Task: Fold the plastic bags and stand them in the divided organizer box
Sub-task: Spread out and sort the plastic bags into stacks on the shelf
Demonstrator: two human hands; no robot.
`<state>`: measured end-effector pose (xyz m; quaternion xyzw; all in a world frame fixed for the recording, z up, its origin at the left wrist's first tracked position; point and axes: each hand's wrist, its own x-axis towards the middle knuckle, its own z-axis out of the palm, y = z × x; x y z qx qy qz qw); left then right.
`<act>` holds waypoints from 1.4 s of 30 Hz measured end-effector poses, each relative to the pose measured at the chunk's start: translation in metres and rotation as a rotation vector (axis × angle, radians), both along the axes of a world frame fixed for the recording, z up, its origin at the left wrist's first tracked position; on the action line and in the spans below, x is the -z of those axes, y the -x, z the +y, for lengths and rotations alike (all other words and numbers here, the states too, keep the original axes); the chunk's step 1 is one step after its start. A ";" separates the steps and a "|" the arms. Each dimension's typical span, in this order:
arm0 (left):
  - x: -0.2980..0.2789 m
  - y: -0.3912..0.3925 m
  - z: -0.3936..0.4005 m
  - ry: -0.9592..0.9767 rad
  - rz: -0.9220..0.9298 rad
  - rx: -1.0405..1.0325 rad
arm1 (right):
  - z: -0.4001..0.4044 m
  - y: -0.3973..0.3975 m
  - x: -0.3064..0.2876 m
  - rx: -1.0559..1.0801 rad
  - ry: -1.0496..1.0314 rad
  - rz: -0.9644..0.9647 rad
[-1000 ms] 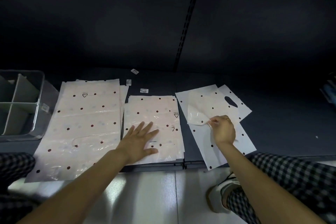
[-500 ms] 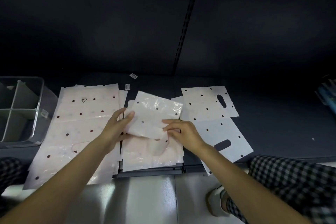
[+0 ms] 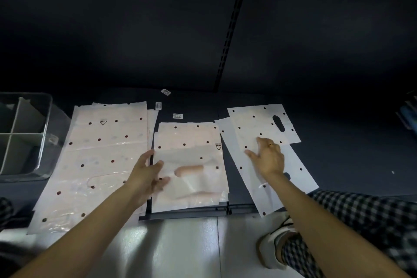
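1. So the left hand [image 3: 146, 176] is hovering with fingers spread and relaxed at the left edge of the small translucent pink dotted plastic bag [image 3: 191, 165], holding nothing.
2. Right hand [image 3: 268, 156] is lying loose and flat on the white dotted plastic bags [image 3: 255, 128].
3. That small bag is lying flat atop the middle stack on the dark shelf [image 3: 349, 165], with the clear divided organizer box [image 3: 24, 133] sitting far left.

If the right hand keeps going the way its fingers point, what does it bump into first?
The right hand points up and away over the white dotted bags. It would probably meet the top bag first, near its handle hole, though its height above them is unclear.
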<state>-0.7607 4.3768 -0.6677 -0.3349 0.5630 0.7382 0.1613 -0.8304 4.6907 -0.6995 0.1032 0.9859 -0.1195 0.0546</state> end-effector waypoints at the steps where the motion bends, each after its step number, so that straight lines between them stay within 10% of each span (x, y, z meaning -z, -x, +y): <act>1: -0.002 -0.001 0.003 0.021 -0.004 0.035 | 0.000 0.004 -0.001 0.008 -0.034 0.016; 9: 0.003 -0.008 0.003 0.378 0.109 0.224 | 0.000 0.017 -0.015 0.090 0.034 0.133; 14: 0.002 -0.004 -0.005 0.950 0.308 0.269 | -0.047 0.018 -0.044 0.205 0.618 0.137; 21: -0.017 -0.009 0.033 0.334 0.433 0.533 | -0.134 -0.007 -0.083 0.258 1.405 -0.367; 26: -0.014 0.000 0.035 0.495 0.404 0.314 | -0.128 -0.015 -0.070 -0.067 1.176 -0.323; 30: -0.007 0.008 0.015 0.550 0.303 0.271 | -0.072 -0.012 -0.043 -0.003 0.474 -0.021; 33: -0.001 0.011 0.002 0.636 0.258 0.321 | -0.031 -0.020 -0.020 -0.014 0.093 -0.134; 42: 0.006 0.014 -0.005 0.614 0.213 0.520 | -0.015 -0.031 0.001 0.037 0.041 0.113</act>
